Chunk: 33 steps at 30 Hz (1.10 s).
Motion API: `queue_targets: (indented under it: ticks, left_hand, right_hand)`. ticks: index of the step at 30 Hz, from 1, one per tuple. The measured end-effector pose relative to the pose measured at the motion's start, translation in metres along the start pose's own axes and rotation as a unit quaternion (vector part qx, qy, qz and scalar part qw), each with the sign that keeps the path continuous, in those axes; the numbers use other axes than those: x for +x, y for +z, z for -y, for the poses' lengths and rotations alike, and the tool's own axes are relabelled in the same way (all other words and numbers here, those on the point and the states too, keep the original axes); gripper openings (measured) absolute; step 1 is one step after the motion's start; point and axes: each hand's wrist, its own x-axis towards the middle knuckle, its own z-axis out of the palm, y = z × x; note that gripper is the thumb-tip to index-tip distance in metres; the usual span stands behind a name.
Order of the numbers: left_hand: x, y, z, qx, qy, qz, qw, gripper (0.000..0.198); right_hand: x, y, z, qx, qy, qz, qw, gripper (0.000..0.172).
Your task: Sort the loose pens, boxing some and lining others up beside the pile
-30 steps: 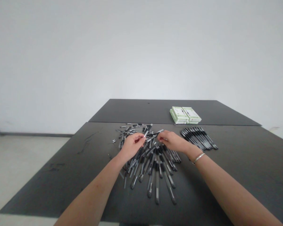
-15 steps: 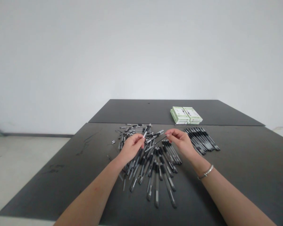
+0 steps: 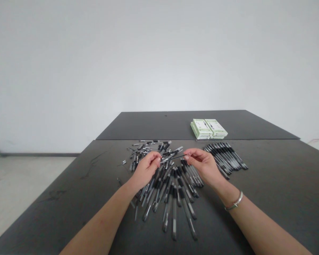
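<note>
Over a heap of gel pens [image 3: 159,187], my left hand [image 3: 146,168] is closed in a pinch on a clear pen barrel, mostly hidden by the fingers. My right hand [image 3: 202,164] pinches one end of a thin dark pen refill [image 3: 174,157]. The refill spans the gap between both hands, nearly level, its other end at the left fingertips. Whether its tip sits inside the barrel is too small to tell. Loose clear pens with black grips fan out beneath both hands toward the near edge.
Right of my right hand lies a neat row of capped pens [image 3: 227,157]. Behind it stand stacked green-and-white boxes [image 3: 209,129] on the far part of the dark table [image 3: 271,184]. Small loose parts [image 3: 124,162] lie left of the heap. A white wall rises behind.
The barrel in my left hand has swung down from its upright tilt. The refill in my right hand has turned nearly level, and its end now meets the left fingertips.
</note>
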Motion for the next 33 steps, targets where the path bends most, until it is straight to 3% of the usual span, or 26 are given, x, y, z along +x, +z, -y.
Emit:
queue_targets:
  ticks: [9,18,21,27,33]
  left_hand:
    - [0.0,0.0,-0.002,-0.014,0.006,0.013,1.0,0.014]
    - [-0.003,0.003,-0.008,-0.034,0.005,0.072,0.997,0.016]
    - [-0.002,0.001,-0.008,-0.001,0.013,0.06,0.998,0.015]
    - [0.001,-0.004,-0.001,0.088,0.04,0.006,0.995,0.021]
    - [0.001,-0.005,-0.001,0.115,0.06,0.0,0.992,0.029]
  right_hand:
    - [-0.002,0.001,0.001,0.024,-0.002,0.024,0.999,0.016]
    - [-0.008,0.013,0.003,0.039,0.057,0.103,0.992,0.026]
    - [-0.007,0.014,0.004,0.098,0.052,0.068,0.992,0.029]
    - [-0.001,0.007,0.013,0.202,-0.025,-0.077,0.976,0.023]
    - [0.002,0.002,0.02,0.206,-0.07,-0.112,0.97,0.02]
